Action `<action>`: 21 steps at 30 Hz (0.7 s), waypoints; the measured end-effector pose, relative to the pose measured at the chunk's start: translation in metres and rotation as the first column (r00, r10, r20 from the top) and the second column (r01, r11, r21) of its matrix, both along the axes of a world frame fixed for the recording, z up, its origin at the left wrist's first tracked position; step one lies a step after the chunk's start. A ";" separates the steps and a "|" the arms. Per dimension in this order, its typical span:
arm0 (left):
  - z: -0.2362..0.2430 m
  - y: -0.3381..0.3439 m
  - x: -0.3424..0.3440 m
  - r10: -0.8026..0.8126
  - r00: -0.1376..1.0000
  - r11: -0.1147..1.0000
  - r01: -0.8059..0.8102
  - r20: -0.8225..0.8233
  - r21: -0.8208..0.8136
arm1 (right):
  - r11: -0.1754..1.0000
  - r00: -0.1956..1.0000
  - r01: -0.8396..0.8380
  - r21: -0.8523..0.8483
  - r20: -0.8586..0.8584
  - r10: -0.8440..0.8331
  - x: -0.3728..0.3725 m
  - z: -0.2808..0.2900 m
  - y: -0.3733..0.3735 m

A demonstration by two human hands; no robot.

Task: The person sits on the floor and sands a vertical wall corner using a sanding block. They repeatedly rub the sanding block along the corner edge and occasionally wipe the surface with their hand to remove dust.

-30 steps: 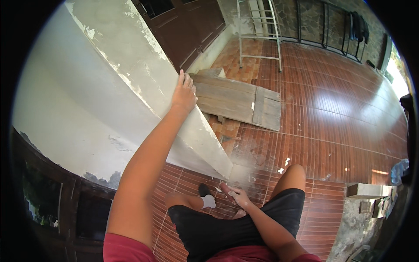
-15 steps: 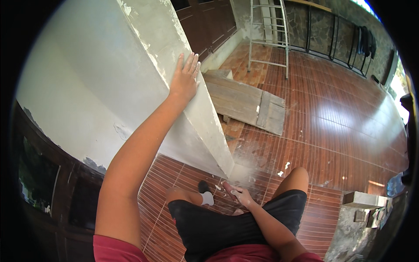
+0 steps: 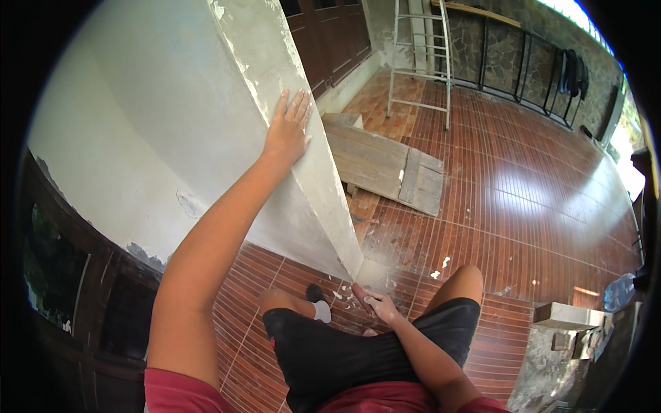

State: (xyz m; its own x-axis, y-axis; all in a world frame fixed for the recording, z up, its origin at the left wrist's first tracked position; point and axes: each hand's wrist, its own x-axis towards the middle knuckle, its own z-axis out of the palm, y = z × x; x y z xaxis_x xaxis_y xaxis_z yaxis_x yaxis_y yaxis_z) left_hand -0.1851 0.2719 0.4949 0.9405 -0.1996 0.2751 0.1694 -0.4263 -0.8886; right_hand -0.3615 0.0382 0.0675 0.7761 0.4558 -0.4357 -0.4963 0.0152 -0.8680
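Observation:
My left hand (image 3: 289, 129) lies flat, fingers stretched out, against the narrow face of a pale plastered pillar (image 3: 267, 48). White dust coats its fingertips. Low down at the pillar's foot, my right hand (image 3: 382, 305) is closed around a reddish-brown sanding pad (image 3: 362, 297), perhaps folded sandpaper. The pad's far end is close to the pillar's bottom corner; I cannot tell whether it touches. Patchy, flaking plaster runs along the pillar's edges.
White dust and chips lie on the brown striped tile floor (image 3: 475, 165). Beyond the pillar are a low wooden board (image 3: 375, 162) and a metal ladder (image 3: 447, 76). At right stand a plastic bottle (image 3: 619, 292) and a concrete block (image 3: 568, 316). A dark door (image 3: 96, 303) is at left.
The white dust cloud by the pillar's foot has thinned. My right hand has shifted slightly with the sanding pad. My left hand stays on the pillar while the view moves a little.

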 end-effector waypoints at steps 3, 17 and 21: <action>-0.001 0.002 -0.003 -0.005 1.000 1.000 0.005 -0.004 -0.009 | 1.000 1.000 -0.016 0.015 0.021 0.015 0.000 -0.004 0.000; -0.010 0.007 -0.019 -0.017 1.000 1.000 0.016 -0.015 -0.021 | 0.994 0.995 -0.035 -0.099 0.088 0.043 -0.001 -0.015 0.002; -0.012 0.007 -0.024 -0.027 1.000 0.999 0.027 -0.011 -0.032 | 0.993 0.983 -0.060 -0.098 0.169 0.076 -0.005 -0.012 0.005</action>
